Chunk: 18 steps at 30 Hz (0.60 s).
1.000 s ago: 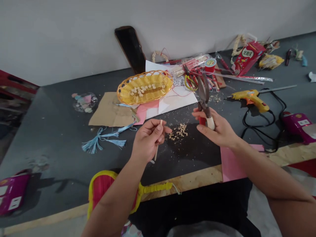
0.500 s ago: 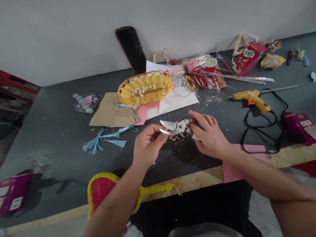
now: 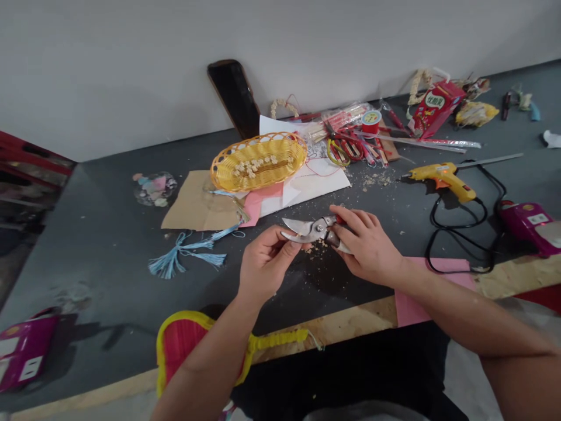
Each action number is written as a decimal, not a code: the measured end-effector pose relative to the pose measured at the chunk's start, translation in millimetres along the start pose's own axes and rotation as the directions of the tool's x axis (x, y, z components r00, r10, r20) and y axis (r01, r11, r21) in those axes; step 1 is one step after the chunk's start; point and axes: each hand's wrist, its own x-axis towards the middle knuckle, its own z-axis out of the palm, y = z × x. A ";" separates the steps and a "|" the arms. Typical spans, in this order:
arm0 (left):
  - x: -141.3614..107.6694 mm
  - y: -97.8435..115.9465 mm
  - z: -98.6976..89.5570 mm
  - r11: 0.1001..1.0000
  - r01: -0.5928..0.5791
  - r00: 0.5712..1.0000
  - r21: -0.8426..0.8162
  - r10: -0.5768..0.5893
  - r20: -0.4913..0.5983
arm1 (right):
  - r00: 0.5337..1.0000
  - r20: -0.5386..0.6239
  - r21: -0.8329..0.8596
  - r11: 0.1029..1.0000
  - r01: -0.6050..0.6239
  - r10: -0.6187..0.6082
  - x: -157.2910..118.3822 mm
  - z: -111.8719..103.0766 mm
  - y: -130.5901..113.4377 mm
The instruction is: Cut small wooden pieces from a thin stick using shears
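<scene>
My right hand (image 3: 366,245) is wrapped round the handles of metal pruning shears (image 3: 310,228), whose blades point left. The blades stand slightly apart. At their tips is my left hand (image 3: 265,261), its thumb and fingers pinched together; what it holds is too small to make out. Small tan chips (image 3: 319,245) lie on the dark table under the shears. Behind my hands, a yellow woven basket (image 3: 258,181) holds several small pale pieces.
A yellow glue gun (image 3: 445,177) with a black cord lies right. Blue tassels (image 3: 169,263), brown paper (image 3: 195,204) and a plastic-wrapped bundle (image 3: 155,190) are left. A red-and-yellow item (image 3: 182,345) hangs at the front edge. Behind are a phone (image 3: 235,96) and a red carton (image 3: 437,108).
The shears' blades have come closer together, and the fingers of my right hand are more closed round the handles. The view has shifted slightly.
</scene>
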 end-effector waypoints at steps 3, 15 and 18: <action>0.5 -0.4 -0.1 1.000 -0.015 1.000 0.027 0.014 0.017 | 1.000 0.022 -0.022 1.000 0.002 -0.001 0.5 -0.5 -0.6; -4.2 -3.1 -2.6 0.986 -0.047 0.999 0.158 0.048 -0.001 | 0.996 0.011 0.106 0.990 -0.090 0.090 3.3 8.3 -1.4; -6.2 -3.3 -0.4 0.984 -0.058 0.998 0.169 0.059 -0.003 | 0.994 0.059 0.052 0.994 -0.095 0.092 3.3 5.2 -3.0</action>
